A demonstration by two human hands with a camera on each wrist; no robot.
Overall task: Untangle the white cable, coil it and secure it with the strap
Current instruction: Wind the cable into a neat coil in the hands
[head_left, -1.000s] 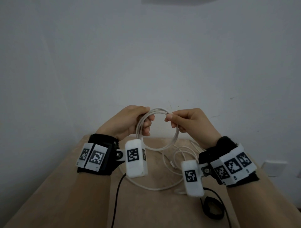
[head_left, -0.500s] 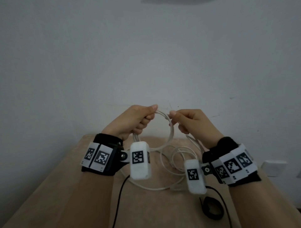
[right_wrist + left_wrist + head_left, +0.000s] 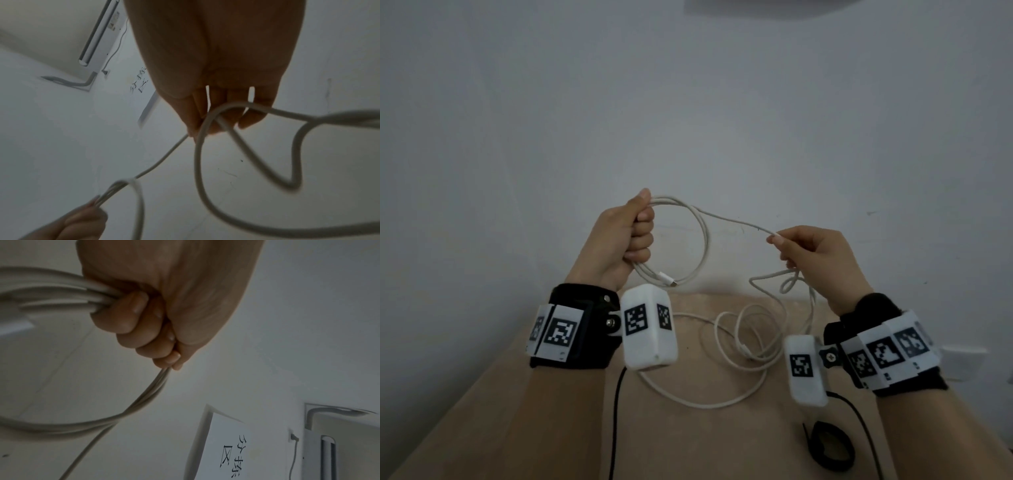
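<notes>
My left hand [image 3: 635, 233] is raised and grips a coil of white cable [image 3: 702, 240] in its fist; a connector end [image 3: 667, 278] hangs at the coil's bottom. The left wrist view shows the fingers [image 3: 131, 324] curled round several strands of cable [image 3: 51, 288]. A single strand runs from the coil to my right hand [image 3: 808, 250], which pinches it between thumb and fingers. Below that hand the cable twists into a small loop [image 3: 787, 282] and falls in loose tangled loops [image 3: 750, 339] on the table. The black strap [image 3: 828, 448] lies on the table near the front right.
The tan table [image 3: 517, 411] stands against a plain grey wall [image 3: 688, 102]. A thin black wire [image 3: 616, 411] runs along the table from my left wrist unit. A white wall socket [image 3: 962, 363] sits low at the right. A paper sign [image 3: 226, 451] hangs on the wall.
Both hands rose and drew apart. The right hand slid out along the cable, leaving a straight strand between it and the coil held by the left hand.
</notes>
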